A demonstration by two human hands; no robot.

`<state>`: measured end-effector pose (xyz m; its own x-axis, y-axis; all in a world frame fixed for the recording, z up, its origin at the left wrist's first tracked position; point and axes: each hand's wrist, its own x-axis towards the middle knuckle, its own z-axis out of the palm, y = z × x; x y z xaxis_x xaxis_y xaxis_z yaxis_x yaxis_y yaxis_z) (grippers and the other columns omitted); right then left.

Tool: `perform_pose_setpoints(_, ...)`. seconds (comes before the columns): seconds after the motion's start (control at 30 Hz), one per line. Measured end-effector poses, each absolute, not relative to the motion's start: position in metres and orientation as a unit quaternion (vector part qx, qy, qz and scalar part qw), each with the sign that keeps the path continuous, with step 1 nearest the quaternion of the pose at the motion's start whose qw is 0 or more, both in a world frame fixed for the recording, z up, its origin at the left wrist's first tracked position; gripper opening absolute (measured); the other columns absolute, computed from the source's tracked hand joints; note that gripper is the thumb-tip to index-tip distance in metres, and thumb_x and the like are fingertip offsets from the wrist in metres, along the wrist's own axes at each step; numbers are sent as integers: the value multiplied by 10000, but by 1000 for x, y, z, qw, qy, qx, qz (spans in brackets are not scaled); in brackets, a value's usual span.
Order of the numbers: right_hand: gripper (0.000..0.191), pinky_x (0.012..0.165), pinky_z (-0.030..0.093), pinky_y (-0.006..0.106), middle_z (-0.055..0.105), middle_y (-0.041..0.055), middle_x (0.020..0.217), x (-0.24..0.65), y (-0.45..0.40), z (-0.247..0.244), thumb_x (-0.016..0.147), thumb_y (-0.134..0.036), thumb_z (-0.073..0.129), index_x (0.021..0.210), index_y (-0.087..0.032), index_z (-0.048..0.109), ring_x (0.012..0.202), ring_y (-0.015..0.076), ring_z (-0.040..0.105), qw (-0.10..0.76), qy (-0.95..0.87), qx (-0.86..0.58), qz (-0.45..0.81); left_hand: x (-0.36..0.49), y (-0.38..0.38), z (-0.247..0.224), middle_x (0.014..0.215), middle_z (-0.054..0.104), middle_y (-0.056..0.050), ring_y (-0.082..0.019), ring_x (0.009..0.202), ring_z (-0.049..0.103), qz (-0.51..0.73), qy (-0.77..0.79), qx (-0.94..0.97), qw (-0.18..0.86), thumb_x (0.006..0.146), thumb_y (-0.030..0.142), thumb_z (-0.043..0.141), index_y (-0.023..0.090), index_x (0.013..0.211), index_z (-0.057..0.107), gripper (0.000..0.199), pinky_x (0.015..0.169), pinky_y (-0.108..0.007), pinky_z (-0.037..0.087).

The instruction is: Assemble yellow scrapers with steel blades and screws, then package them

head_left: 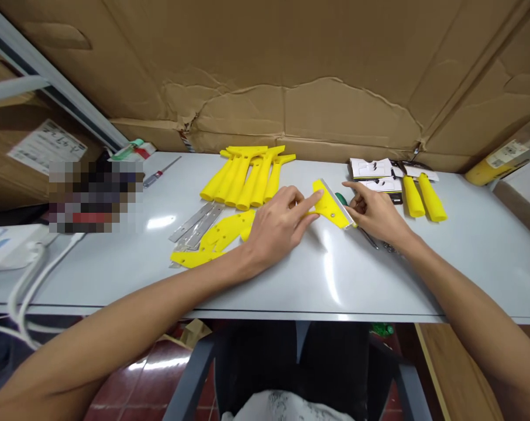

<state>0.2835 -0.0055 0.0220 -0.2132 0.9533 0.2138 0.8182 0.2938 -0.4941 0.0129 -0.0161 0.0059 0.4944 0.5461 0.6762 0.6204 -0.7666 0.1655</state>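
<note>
A yellow scraper point(329, 204) with a metal blade along its edge is tilted above the table. My left hand point(276, 225) pinches it by the neck, forefinger laid along the yellow head. Close to the blade edge is my right hand point(377, 213), its forefinger stretched out and apart from the thumb; the other fingers curl and are partly hidden. I cannot tell whether it touches the blade. Behind the scraper a green handle point(341, 199) shows in part. Small metal pieces point(388, 247) lie under my right wrist.
Yellow handles point(243, 181) lie piled at the back, with flat metal blades point(197, 225) and yellow plates point(223, 231) in front. Packaged items point(372, 169) and two yellow grips point(432, 197) lie right. A screwdriver point(159, 173) and white cables point(45, 272) are left. Cardboard point(300, 52) stands behind.
</note>
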Motion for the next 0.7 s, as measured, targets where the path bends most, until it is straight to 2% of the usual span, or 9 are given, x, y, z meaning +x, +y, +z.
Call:
perform_pose_setpoints(0.07, 484, 835, 549, 424, 760, 79, 946, 293, -1, 24, 966, -329, 648, 1419, -166, 697, 807, 253, 701, 245, -767, -588, 75, 11, -11, 8, 1034, 646, -68, -216, 943, 586, -403, -350, -845, -22, 1085, 372, 602, 234, 1519, 625, 456, 821, -337, 500)
perform_pose_setpoints(0.13, 428, 906, 557, 499, 747, 147, 1158, 306, 5, 25, 940, -245, 634, 1344, -178, 756, 1026, 342, 703, 218, -763, -608, -15, 10, -7, 15, 1007, 638, -42, -203, 921, 568, -445, -362, -810, -122, 1015, 403, 709, 255, 1555, 592, 571, 867, -343, 496)
perform_pose_setpoints(0.2, 475, 978, 548, 569, 686, 185, 1328, 321, 10, 24, 905, -182, 634, 1365, -182, 754, 1232, 421, 624, 172, -763, -619, -73, 9, -5, 24, 962, 634, -12, -179, 872, 552, -484, -377, -751, -245, 897, 415, 838, 257, 1558, 583, 726, 858, -326, 492)
perform_pose_setpoints(0.3, 520, 1056, 528, 596, 627, 196, 1412, 338, 18, 19, 911, -197, 655, 1427, -171, 711, 1317, 437, 542, 137, -774, -613, -80, 7, -1, 39, 938, 646, -2, -159, 858, 572, -499, -412, -641, -412, 717, 399, 965, 220, 1479, 643, 846, 828, -305, 488)
perform_pose_setpoints(0.4, 446, 1081, 512, 590, 630, 198, 1388, 347, 24, 13, 924, -261, 689, 1353, -148, 733, 1278, 429, 539, 135, -776, -613, -68, 4, 3, 48, 932, 660, -15, -163, 883, 587, -492, -428, -567, -503, 603, 422, 1020, 196, 1115, 784, 608, 816, -296, 479)
perform_pose_setpoints(0.47, 391, 1062, 513, 587, 660, 194, 1322, 351, 27, 13, 921, -332, 725, 1264, -145, 744, 1247, 426, 543, 134, -776, -613, -60, 1, 6, 51, 882, 639, -12, -151, 843, 560, -487, -423, -541, -540, 570, 435, 1035, 192, 845, 748, 466, 756, -279, 451)
perform_pose_setpoints(0.5, 382, 1034, 522, 580, 678, 184, 1274, 352, 28, 14, 916, -379, 743, 1227, -157, 734, 1224, 420, 548, 138, -776, -614, -54, 1, 6, 52, 844, 614, -6, -141, 804, 534, -482, -419, -531, -557, 561, 431, 1040, 191, 760, 703, 458, 708, -269, 422)
perform_pose_setpoints(0.6, 378, 936, 531, 558, 708, 139, 1109, 352, 28, 21, 882, -511, 783, 1104, -224, 680, 1152, 400, 574, 181, -765, -615, -54, 0, 6, 56, 765, 534, 21, -114, 709, 463, -475, -412, -497, -598, 523, 387, 1059, 194, 681, 597, 526, 599, -257, 318)
perform_pose_setpoints(0.7, 320, 905, 522, 547, 706, 101, 1003, 343, 23, 33, 902, -536, 740, 970, -252, 608, 1058, 365, 630, 284, -737, -611, -55, 2, 7, 57, 807, 589, 17, -103, 694, 474, -491, -408, -462, -616, 543, 393, 1054, 192, 728, 601, 529, 583, -258, 315)
